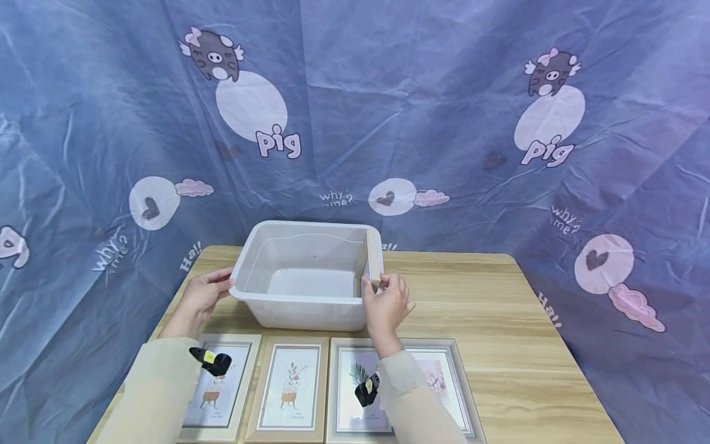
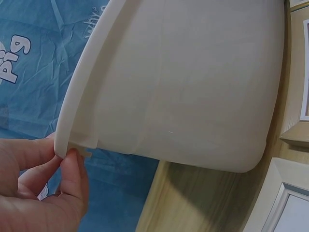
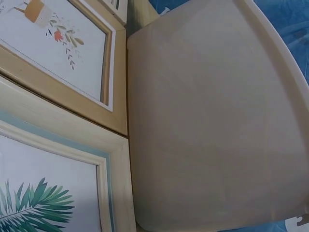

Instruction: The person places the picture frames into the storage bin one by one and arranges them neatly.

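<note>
A pale grey plastic tub stands on the table behind a row of picture frames. My left hand pinches the tub's rim at its left end. The left wrist view shows the thumb and fingers on that rim. A light wood picture frame stands on edge inside the tub, along its right wall. At the near right corner, my right hand has its thumb on the frame's inner side and its fingers outside the rim. The right hand itself is out of the right wrist view, where the tub's near wall shows.
In front of the tub lie a cream frame, a wood-coloured frame and a wider frame with two pictures. Wood-grain table extends to the right. A blue printed cloth hangs behind and beside it.
</note>
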`<state>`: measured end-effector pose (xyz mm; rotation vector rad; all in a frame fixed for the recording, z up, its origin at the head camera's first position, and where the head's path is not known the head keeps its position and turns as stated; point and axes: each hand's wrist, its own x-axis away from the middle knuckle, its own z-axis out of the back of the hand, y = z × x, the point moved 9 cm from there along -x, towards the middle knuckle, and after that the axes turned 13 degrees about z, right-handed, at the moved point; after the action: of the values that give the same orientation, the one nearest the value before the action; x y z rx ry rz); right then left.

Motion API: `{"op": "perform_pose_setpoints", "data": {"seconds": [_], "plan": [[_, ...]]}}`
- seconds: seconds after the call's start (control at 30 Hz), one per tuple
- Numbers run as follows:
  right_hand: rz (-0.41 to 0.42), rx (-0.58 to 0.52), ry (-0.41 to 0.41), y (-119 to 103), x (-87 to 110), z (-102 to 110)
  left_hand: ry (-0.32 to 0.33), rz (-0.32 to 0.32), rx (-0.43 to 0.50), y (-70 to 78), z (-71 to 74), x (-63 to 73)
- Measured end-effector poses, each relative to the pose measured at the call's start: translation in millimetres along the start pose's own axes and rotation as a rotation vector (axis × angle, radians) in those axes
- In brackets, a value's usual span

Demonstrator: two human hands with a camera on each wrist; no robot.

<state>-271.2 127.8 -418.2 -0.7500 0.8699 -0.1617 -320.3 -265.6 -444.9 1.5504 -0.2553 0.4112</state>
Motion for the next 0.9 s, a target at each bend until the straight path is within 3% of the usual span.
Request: {"op": "perform_pose_setpoints", "data": {"seconds": [0.23, 0.37, 0.5, 0.53, 0.67, 0.9], "plan": [[-0.024, -0.012, 0.005, 3, 2.2, -1, 0.004, -0.02, -0.024, -3.5, 1.5, -3.4], [-0.042, -0.027, -0.001, 5, 2.9, -2, -0.034, -0.059, 0.029, -9.0, 5.9, -12.9], [-0.061, -0.065, -0.004, 8, 3.3, -2, -0.029, -0.063, 0.034, -7.3, 5.3, -10.6], [-0.062, -0.078, -0.004, 7, 3.3, -2, -0.003, -0.046, 0.007, -4.0, 2.5, -4.1], [-0.061, -0.155, -0.018, 9, 2.8, -1, 0.001, -0.021, 0.006, 0.5, -0.6, 2.0], [0.016, -0.416, -0.057, 13, -0.8, 1, 0.002, -0.006, 0.001, 0.2, -0.8, 1.3]]}}
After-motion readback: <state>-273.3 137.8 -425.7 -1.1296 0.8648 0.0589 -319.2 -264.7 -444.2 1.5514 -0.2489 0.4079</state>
